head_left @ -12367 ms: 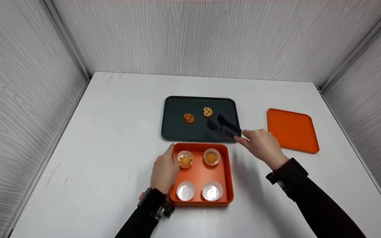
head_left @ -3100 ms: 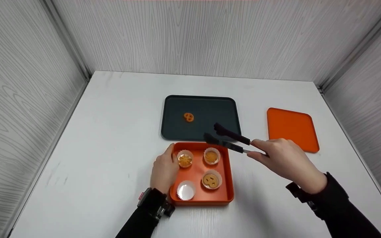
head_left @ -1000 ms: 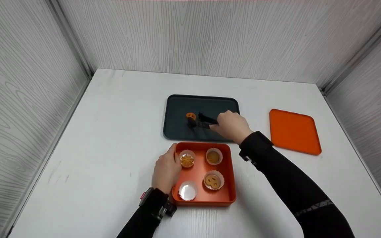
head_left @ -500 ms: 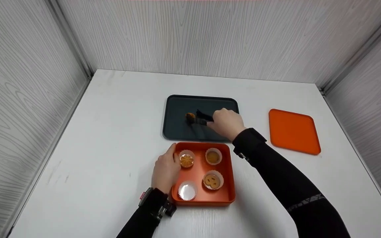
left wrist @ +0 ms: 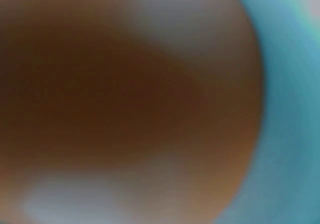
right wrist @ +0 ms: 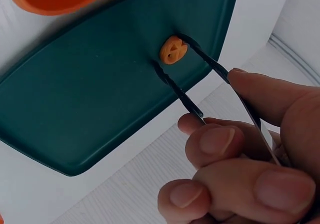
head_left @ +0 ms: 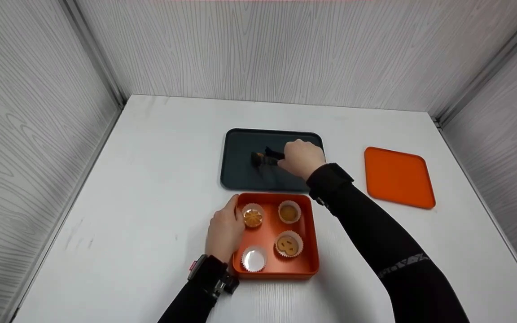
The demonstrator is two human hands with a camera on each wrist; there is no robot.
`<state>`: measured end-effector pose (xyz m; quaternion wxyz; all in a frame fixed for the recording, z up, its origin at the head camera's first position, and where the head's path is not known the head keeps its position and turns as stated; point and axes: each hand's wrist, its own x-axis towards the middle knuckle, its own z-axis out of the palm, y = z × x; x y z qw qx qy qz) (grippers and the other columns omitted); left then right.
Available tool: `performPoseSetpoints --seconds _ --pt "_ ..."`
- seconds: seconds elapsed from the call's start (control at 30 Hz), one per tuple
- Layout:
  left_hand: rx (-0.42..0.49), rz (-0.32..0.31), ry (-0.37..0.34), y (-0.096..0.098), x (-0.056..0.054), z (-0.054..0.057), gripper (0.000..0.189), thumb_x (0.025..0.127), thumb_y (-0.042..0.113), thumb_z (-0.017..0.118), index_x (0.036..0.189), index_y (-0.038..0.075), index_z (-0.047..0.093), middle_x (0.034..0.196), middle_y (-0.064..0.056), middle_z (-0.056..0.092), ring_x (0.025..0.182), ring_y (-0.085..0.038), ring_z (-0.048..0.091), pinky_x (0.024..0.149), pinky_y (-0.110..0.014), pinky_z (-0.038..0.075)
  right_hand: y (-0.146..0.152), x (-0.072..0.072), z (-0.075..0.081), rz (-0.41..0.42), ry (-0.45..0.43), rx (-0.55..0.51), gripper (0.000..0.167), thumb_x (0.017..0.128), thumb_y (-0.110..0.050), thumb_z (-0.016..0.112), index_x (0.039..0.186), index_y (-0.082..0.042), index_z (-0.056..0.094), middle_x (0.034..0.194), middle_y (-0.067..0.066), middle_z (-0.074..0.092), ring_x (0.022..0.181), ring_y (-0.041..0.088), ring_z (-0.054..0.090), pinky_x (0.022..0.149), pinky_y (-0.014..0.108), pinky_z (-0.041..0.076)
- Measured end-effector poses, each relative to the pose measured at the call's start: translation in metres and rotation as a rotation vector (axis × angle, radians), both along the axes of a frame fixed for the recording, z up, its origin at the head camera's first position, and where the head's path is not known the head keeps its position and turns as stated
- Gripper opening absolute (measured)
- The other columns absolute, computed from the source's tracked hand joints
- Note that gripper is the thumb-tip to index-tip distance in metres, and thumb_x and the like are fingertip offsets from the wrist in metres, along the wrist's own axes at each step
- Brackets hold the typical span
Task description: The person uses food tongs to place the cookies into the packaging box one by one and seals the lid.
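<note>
My right hand [head_left: 304,158] holds black-tipped tongs [right wrist: 172,86] over the dark green tray [head_left: 240,178]. In the right wrist view the spread tips stand on either side of a pretzel-shaped biscuit [right wrist: 173,50], one tip right at its edge. The head view shows only a sliver of that biscuit behind a tip. My left hand [head_left: 225,231] grips the left wall of an orange box [head_left: 273,271]. Inside it, three paper cups hold treats: a flower-shaped piece [head_left: 252,218], a round swirled one [head_left: 288,213] and a pretzel-shaped biscuit [head_left: 287,246]. The front-left paper cup [head_left: 254,259] is empty.
A flat orange tray [head_left: 400,177] lies to the right of the dark tray. Pale wood-grain panels [head_left: 258,54] enclose the white table [head_left: 159,148] at the back and sides. Only blurred brown and blue patches fill the left wrist view.
Earlier, a second pretzel biscuit left the dark tray; it now sits in the front-right cup. Since then the tongs have moved back over the tray, round the remaining biscuit. The left hand stays put.
</note>
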<state>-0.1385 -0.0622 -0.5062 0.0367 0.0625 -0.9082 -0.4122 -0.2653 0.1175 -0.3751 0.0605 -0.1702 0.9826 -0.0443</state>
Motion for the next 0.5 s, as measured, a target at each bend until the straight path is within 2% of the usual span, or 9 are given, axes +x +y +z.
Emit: performPoseSetpoints --seconds 0.13,0.5 --pt "-0.011 0.003 -0.006 -0.0004 0.0 -0.0004 0.044 0.106 0.017 0.05 0.149 0.009 0.053 0.134 -0.015 0.067 0.112 -0.031 0.068 0.099 -0.048 0.055 -0.0051 -0.0007 0.0075 0.011 0.005 -0.006 0.048 0.1 -0.023 0.065 0.061 -0.016 0.038 0.056 0.0 0.027 0.052 0.018 0.038 0.052 0.033 0.031" --pt "0.005 0.002 -0.017 0.0005 0.0007 0.0015 0.044 0.106 0.019 0.051 0.149 0.008 0.052 0.138 -0.013 0.065 0.119 -0.029 0.066 0.103 -0.048 0.052 -0.0025 -0.0015 0.0073 0.027 0.015 -0.028 0.044 0.099 -0.021 0.066 0.064 -0.015 0.04 0.058 0.001 0.031 0.057 0.019 0.044 0.056 0.034 0.036"
